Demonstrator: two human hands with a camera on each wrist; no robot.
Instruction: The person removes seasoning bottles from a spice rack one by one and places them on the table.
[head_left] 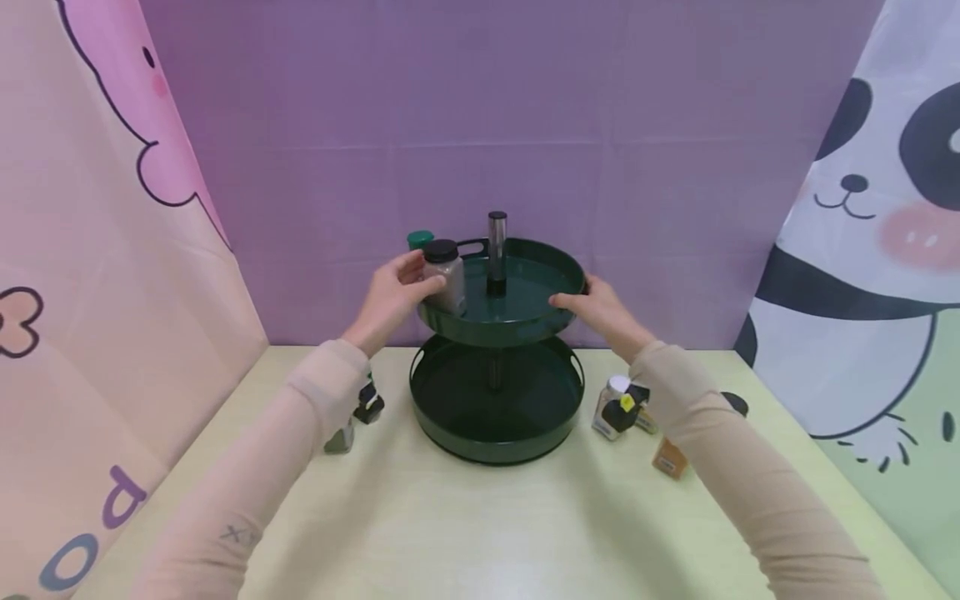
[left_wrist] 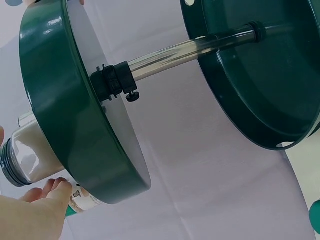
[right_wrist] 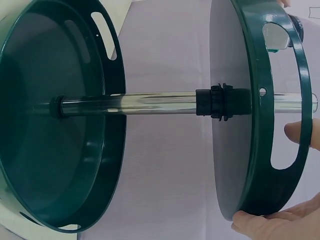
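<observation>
A two-tier dark green round tray stand has its upper tray (head_left: 517, 312) above its lower tray (head_left: 495, 450), joined by a shiny metal pole (head_left: 497, 250). My left hand (head_left: 393, 296) holds a clear jar with a black lid (head_left: 450, 287) at the upper tray's left side, thumb in front and fingers behind. Just behind that jar shows a green-lidded jar (head_left: 420, 240), its label visible below my fingers in the left wrist view. On the opposite side, my right hand (head_left: 603, 312) grips the upper tray's rim, thumb over the inside and fingers around the outer wall.
Right of the stand on the pale table (head_left: 480, 525) are a white-capped jar (head_left: 604, 417), a black lid with a yellow mark (head_left: 621, 412) and an orange jar (head_left: 670, 459). My left sleeve partly hides black-lidded containers (head_left: 369, 404). A purple backdrop (head_left: 675, 208) hangs behind.
</observation>
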